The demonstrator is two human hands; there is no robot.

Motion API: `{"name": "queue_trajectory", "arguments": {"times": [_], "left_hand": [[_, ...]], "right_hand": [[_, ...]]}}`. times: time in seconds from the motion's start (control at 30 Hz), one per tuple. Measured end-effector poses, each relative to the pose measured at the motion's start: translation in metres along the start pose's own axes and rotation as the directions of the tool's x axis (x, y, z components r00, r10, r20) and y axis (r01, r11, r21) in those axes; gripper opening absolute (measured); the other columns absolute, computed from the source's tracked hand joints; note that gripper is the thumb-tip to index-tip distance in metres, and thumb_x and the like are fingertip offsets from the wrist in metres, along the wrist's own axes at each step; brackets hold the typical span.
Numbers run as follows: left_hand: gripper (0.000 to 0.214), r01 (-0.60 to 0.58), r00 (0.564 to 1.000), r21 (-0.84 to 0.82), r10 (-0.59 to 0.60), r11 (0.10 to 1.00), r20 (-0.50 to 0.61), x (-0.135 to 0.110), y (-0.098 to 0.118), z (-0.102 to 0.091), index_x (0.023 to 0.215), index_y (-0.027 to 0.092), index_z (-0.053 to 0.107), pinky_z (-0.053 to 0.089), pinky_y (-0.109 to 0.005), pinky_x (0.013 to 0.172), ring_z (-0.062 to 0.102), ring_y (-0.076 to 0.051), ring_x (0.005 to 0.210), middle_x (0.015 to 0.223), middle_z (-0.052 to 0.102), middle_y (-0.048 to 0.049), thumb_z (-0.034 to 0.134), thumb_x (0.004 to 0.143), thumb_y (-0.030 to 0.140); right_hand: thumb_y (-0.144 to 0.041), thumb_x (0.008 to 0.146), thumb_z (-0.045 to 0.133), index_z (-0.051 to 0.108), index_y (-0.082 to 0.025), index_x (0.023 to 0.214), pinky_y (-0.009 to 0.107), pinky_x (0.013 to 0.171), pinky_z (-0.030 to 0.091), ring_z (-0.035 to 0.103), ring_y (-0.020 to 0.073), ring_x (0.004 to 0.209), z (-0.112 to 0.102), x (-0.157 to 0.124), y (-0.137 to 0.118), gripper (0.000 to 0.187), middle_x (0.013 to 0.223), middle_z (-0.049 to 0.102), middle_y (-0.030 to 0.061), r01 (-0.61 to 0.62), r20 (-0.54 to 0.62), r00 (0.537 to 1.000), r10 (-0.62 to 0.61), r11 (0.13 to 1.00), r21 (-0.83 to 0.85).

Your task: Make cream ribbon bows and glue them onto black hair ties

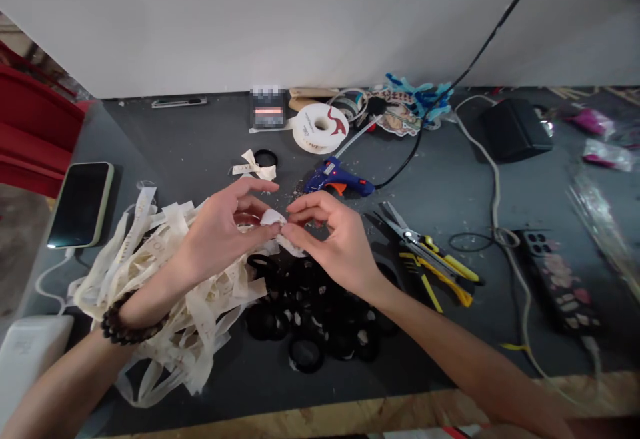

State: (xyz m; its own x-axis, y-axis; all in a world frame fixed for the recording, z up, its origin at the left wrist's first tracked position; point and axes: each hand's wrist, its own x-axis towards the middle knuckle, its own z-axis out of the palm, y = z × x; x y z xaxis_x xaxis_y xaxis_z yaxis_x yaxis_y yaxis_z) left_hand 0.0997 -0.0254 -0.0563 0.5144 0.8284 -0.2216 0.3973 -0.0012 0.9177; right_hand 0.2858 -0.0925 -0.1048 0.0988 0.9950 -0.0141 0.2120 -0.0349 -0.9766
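My left hand (220, 232) and my right hand (333, 239) meet over the middle of the dark table, both pinching a small piece of cream ribbon (274, 219) between thumb and fingers. A beaded bracelet (123, 325) circles my left wrist. Under my left forearm lies a heap of cut cream ribbon strips (165, 292). Below my hands sits a pile of several black hair ties (310, 319).
A blue glue gun (337, 180) lies just beyond my hands, its black cable running up the wall. Scissors (410, 233) and yellow cutters (440, 272) lie to the right. A ribbon spool (320, 128), a phone (83, 204), a finished bow (255, 167) and a power strip (560, 279) are around.
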Motion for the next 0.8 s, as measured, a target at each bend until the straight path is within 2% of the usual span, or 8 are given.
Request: {"name": "queue_trajectory", "arguments": {"times": [0.13, 0.23, 0.33, 0.43, 0.53, 0.63, 0.7, 0.8], "left_hand": [[0.048, 0.007, 0.999, -0.046, -0.005, 0.999, 0.048, 0.0, -0.002, -0.002, 0.131, 0.019, 0.063, 0.055, -0.027, 0.076, 0.068, -0.015, 0.079, 0.085, 0.071, 0.0, 0.079, 0.087, 0.028], [0.052, 0.033, 0.99, -0.145, -0.012, 0.989, 0.139, 0.001, -0.005, -0.004, 0.136, 0.021, 0.059, 0.054, -0.027, 0.075, 0.066, -0.014, 0.079, 0.087, 0.07, 0.0004, 0.077, 0.088, 0.03], [0.045, 0.069, 0.971, -0.217, -0.015, 0.974, 0.238, 0.001, -0.009, -0.003, 0.134, 0.022, 0.061, 0.053, -0.027, 0.077, 0.066, -0.015, 0.086, 0.095, 0.071, -0.0027, 0.073, 0.092, 0.032], [0.043, 0.058, 0.982, -0.222, -0.015, 0.973, 0.191, 0.001, -0.012, 0.0, 0.133, 0.021, 0.062, 0.053, -0.029, 0.081, 0.067, -0.017, 0.093, 0.105, 0.071, -0.0062, 0.071, 0.094, 0.037], [0.045, 0.046, 0.992, -0.205, -0.02, 0.978, 0.128, 0.001, -0.012, 0.0, 0.133, 0.022, 0.062, 0.052, -0.029, 0.076, 0.066, -0.016, 0.086, 0.102, 0.07, -0.0052, 0.072, 0.094, 0.042], [0.045, 0.067, 0.975, -0.189, -0.024, 0.98, 0.221, 0.002, -0.009, -0.004, 0.132, 0.022, 0.062, 0.05, -0.027, 0.07, 0.063, -0.015, 0.079, 0.093, 0.069, -0.0032, 0.073, 0.092, 0.041], [0.046, 0.095, 0.959, -0.181, -0.041, 0.979, 0.282, 0.003, -0.008, -0.006, 0.133, 0.022, 0.061, 0.048, -0.026, 0.067, 0.062, -0.015, 0.076, 0.088, 0.069, -0.0022, 0.074, 0.091, 0.038], [0.045, 0.12, 0.969, -0.206, -0.069, 0.971, 0.236, 0.003, -0.009, -0.005, 0.131, 0.022, 0.062, 0.05, -0.028, 0.07, 0.064, -0.016, 0.08, 0.093, 0.07, -0.0038, 0.075, 0.09, 0.038]], "right_hand": [[-0.031, 0.084, 0.08, 0.065, -0.023, 0.097, 0.029, 0.068, 0.045, 0.07, 0.0161, 0.077, 0.0, 0.003, 0.003, 0.022, 0.083, 0.074, -0.0014, -0.072, 0.038, 0.997, 0.069, 0.993, 0.089], [-0.026, 0.086, 0.077, 0.064, -0.023, 0.102, 0.029, 0.069, 0.046, 0.069, 0.016, 0.079, 0.0, 0.005, 0.007, 0.02, 0.085, 0.073, -0.0011, -0.04, 0.083, 0.996, 0.032, 0.994, 0.104], [-0.023, 0.088, 0.074, 0.064, -0.023, 0.104, 0.029, 0.073, 0.049, 0.069, 0.0165, 0.083, 0.0, 0.005, 0.009, 0.019, 0.088, 0.072, -0.0003, 0.015, 0.089, 0.996, -0.022, 0.996, 0.087], [-0.024, 0.09, 0.072, 0.065, -0.023, 0.107, 0.031, 0.079, 0.051, 0.07, 0.0179, 0.091, 0.0, 0.003, 0.007, 0.019, 0.097, 0.074, 0.0016, 0.07, 0.056, 0.996, -0.073, 0.997, 0.044], [-0.028, 0.089, 0.074, 0.065, -0.023, 0.109, 0.031, 0.076, 0.051, 0.071, 0.0183, 0.086, 0.001, 0.003, 0.004, 0.022, 0.093, 0.076, 0.0013, 0.025, 0.075, 0.997, -0.028, 0.999, 0.045], [-0.031, 0.086, 0.077, 0.063, -0.023, 0.103, 0.03, 0.068, 0.048, 0.069, 0.0164, 0.073, 0.002, 0.004, 0.005, 0.023, 0.078, 0.073, -0.0019, -0.069, 0.137, 0.989, 0.049, 0.987, 0.143], [-0.03, 0.085, 0.078, 0.061, -0.022, 0.101, 0.029, 0.068, 0.047, 0.068, 0.0158, 0.072, 0.003, 0.005, 0.008, 0.024, 0.077, 0.072, -0.0021, -0.081, 0.152, 0.987, 0.052, 0.978, 0.193], [-0.03, 0.09, 0.073, 0.062, -0.023, 0.104, 0.03, 0.074, 0.05, 0.069, 0.0165, 0.081, 0.003, 0.003, 0.009, 0.019, 0.087, 0.073, 0.0005, -0.027, 0.088, 0.996, 0.015, 0.989, 0.144]]}}
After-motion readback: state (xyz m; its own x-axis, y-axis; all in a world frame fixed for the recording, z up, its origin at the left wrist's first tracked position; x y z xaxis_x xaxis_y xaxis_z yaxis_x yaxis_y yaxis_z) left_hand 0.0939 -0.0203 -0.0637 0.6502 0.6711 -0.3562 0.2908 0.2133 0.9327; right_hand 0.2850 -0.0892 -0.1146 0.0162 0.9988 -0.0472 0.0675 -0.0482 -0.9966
